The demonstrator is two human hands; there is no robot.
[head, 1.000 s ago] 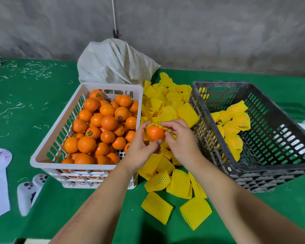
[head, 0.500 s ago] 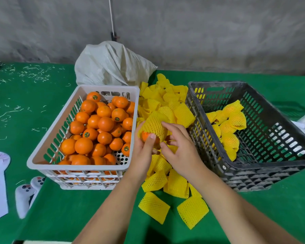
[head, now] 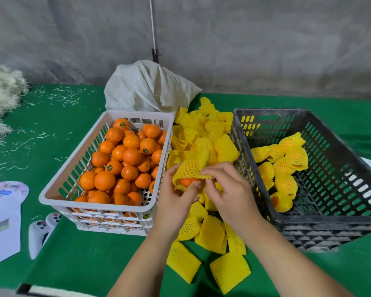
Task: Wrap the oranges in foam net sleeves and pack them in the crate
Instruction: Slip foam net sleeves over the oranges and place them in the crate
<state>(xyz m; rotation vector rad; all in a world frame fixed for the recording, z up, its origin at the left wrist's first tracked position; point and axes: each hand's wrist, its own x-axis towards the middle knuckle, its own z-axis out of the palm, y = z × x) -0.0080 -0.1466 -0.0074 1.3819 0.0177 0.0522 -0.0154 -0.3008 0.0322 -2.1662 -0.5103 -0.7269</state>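
Head: orange (head: 187, 181) between both hands.

left hand (head: 176, 198), right hand (head: 234, 196), fingers pinching

You've got matt green felt-like cloth (head: 77, 260) over the table. White crate (head: 94, 205): smooth slotted plastic; black crate (head: 321, 221): duller, scuffed plastic. Sleeves (head: 229, 272): yellow foam net, soft, open mesh. Oranges (head: 131, 156): slightly glossy, dimpled peel. Sack (head: 146, 88): woven, pale, matt. Wall (head: 266, 39): rough grey concrete.

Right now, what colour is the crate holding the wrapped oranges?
Black, with slotted sides: the crate, clearest in the head view.
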